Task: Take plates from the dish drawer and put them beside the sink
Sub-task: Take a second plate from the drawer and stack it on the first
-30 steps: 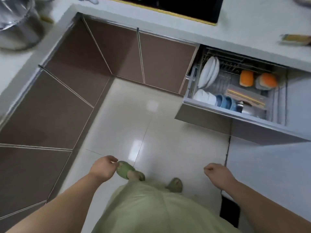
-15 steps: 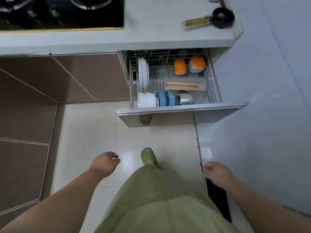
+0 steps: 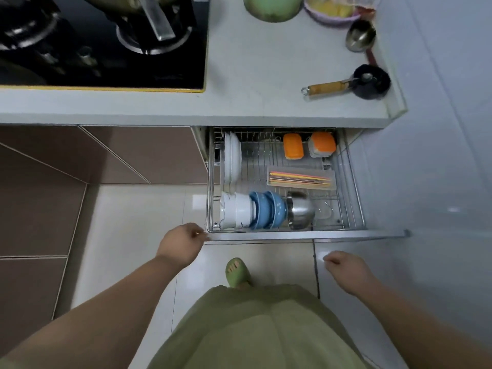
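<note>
The dish drawer [image 3: 346,234] stands pulled out under the counter. White plates [image 3: 232,158] stand on edge in its wire rack at the back left. In front of them lie white bowls [image 3: 237,210], blue bowls [image 3: 269,209] and a steel bowl [image 3: 299,209]. My left hand [image 3: 182,242] hovers at the drawer's front left corner, fingers loosely curled, holding nothing. My right hand [image 3: 346,270] hangs below the drawer front, to the right, also loosely curled and holding nothing. No sink is in view.
A chopstick tray [image 3: 300,179] and two orange-lidded boxes [image 3: 292,146] share the rack. On the counter [image 3: 266,83] lie a black hob [image 3: 101,41], a small black pan [image 3: 370,81], a ladle [image 3: 360,35] and a green bowl [image 3: 271,6]. A tiled wall [image 3: 439,155] closes the right side.
I have stepped closer to the drawer, which now fills the middle of the view. My left hand has risen to its front left corner; my right hand stays low.
</note>
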